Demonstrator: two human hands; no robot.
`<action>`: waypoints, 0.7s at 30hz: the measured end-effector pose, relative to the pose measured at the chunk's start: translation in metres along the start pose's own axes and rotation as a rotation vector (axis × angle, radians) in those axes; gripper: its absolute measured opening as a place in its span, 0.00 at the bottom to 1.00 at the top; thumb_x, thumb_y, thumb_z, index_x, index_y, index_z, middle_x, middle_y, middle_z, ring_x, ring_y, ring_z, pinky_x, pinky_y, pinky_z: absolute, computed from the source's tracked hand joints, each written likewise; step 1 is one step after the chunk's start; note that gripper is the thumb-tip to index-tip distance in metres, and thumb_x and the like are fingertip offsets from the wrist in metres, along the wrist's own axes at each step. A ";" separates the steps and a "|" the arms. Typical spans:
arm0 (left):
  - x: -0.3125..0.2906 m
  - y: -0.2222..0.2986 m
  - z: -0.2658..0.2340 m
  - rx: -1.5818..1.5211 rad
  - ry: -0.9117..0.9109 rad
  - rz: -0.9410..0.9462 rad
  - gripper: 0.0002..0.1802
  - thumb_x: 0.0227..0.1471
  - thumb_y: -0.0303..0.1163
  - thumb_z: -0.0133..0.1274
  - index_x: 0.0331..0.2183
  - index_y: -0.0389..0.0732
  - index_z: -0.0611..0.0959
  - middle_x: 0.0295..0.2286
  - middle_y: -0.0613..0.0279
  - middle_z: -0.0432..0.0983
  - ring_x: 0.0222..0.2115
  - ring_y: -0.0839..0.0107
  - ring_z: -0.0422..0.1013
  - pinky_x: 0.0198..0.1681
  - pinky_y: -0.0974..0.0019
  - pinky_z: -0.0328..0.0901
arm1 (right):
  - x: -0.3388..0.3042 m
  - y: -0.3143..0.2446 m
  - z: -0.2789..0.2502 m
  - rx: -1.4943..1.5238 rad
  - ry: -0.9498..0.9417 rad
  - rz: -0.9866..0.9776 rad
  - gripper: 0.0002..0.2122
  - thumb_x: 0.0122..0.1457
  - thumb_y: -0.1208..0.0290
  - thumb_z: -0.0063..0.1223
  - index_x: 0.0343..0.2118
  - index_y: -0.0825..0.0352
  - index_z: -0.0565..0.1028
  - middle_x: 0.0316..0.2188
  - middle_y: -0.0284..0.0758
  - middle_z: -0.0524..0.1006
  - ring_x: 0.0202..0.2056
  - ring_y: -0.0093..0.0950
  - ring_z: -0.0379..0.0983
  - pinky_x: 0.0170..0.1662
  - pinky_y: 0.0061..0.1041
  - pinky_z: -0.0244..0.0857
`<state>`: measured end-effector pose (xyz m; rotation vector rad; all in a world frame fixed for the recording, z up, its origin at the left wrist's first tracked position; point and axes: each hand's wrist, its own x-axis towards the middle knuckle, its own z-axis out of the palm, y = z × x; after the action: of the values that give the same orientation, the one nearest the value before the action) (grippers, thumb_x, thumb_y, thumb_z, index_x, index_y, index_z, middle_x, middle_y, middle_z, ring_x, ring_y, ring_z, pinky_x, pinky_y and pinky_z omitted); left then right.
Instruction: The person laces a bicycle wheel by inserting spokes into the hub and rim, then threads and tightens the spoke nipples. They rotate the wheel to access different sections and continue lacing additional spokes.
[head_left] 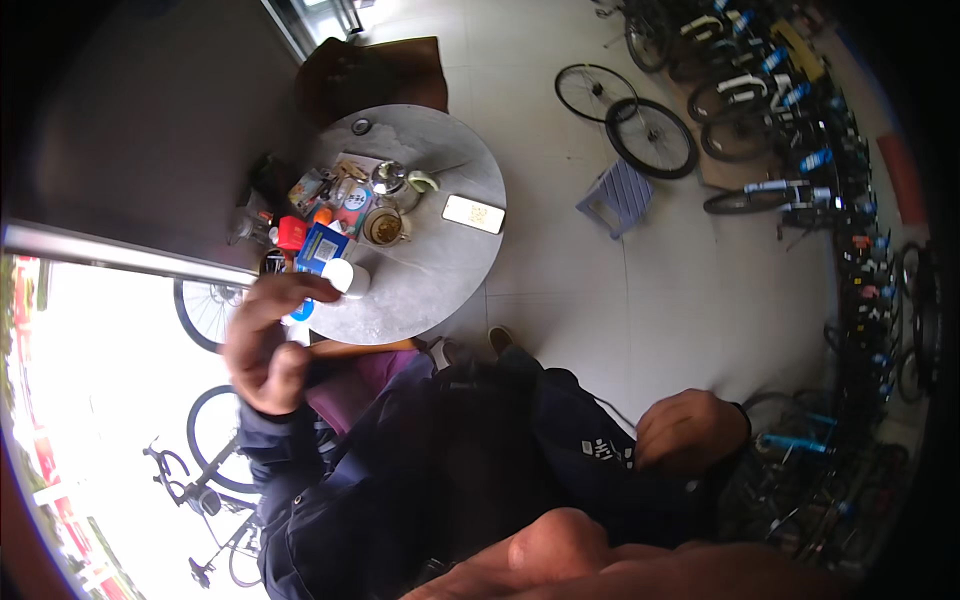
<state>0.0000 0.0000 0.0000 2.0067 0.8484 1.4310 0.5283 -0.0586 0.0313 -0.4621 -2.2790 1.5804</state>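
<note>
My left hand (262,342) is raised at the near left side of a round grey table (455,270). Its fingers curve forward and the thumb stands apart from them, with nothing visible between. In the picture the fingertips overlap the edge of a small white cylindrical container (346,278); whether they touch it I cannot tell. Down by the dark jacket on my right side is my right hand (692,428), back upward, its fingers mostly hidden. A thin cord (615,412) runs close by it.
On the table are a glass mug (383,226), a glass teapot (392,182), a phone (473,213), a blue card (322,246) and a red box (291,233). Beyond stand a plastic stool (617,196), a chair (410,70) and loose bicycle wheels (652,138). Several bicycles line the right.
</note>
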 end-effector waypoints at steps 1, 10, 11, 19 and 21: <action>-0.016 -0.016 0.006 -0.060 -0.108 -0.140 0.26 0.72 0.47 0.53 0.55 0.31 0.79 0.48 0.45 0.79 0.48 0.50 0.78 0.54 0.50 0.74 | -0.008 -0.005 0.009 -0.145 0.176 0.010 0.08 0.64 0.73 0.67 0.45 0.64 0.85 0.42 0.36 0.87 0.44 0.37 0.86 0.48 0.37 0.81; -0.099 -0.101 0.139 -0.998 -0.445 -0.747 0.22 0.76 0.40 0.52 0.56 0.30 0.79 0.47 0.47 0.82 0.49 0.61 0.80 0.58 0.55 0.73 | -0.037 0.010 0.137 -0.192 1.469 0.756 0.15 0.64 0.65 0.69 0.28 0.69 0.77 0.22 0.33 0.76 0.24 0.22 0.73 0.29 0.27 0.67; -0.096 -0.104 0.143 -0.960 -0.532 -0.756 0.22 0.76 0.40 0.52 0.57 0.31 0.79 0.48 0.48 0.82 0.49 0.61 0.80 0.58 0.55 0.73 | -0.043 0.008 0.151 0.064 1.442 0.828 0.21 0.70 0.57 0.63 0.25 0.69 0.76 0.19 0.33 0.75 0.22 0.22 0.73 0.28 0.26 0.66; -0.047 -0.106 0.203 -0.824 -0.978 -0.907 0.29 0.72 0.48 0.58 0.57 0.31 0.80 0.49 0.51 0.83 0.50 0.63 0.80 0.58 0.56 0.73 | -0.028 0.048 0.201 0.527 1.984 -0.897 0.28 0.81 0.48 0.37 0.72 0.65 0.62 0.66 0.46 0.74 0.61 0.41 0.76 0.46 0.36 0.85; -0.032 -0.104 0.234 -0.887 -1.074 -0.801 0.30 0.72 0.49 0.57 0.58 0.31 0.80 0.49 0.51 0.83 0.51 0.61 0.80 0.58 0.55 0.73 | -0.061 0.044 0.178 0.100 2.001 -1.065 0.24 0.81 0.52 0.39 0.67 0.66 0.67 0.64 0.44 0.75 0.60 0.37 0.78 0.45 0.32 0.85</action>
<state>0.1954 0.0315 -0.1650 1.1767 0.3127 0.0854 0.5078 -0.2197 -0.0741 -0.3355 -0.5154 0.1355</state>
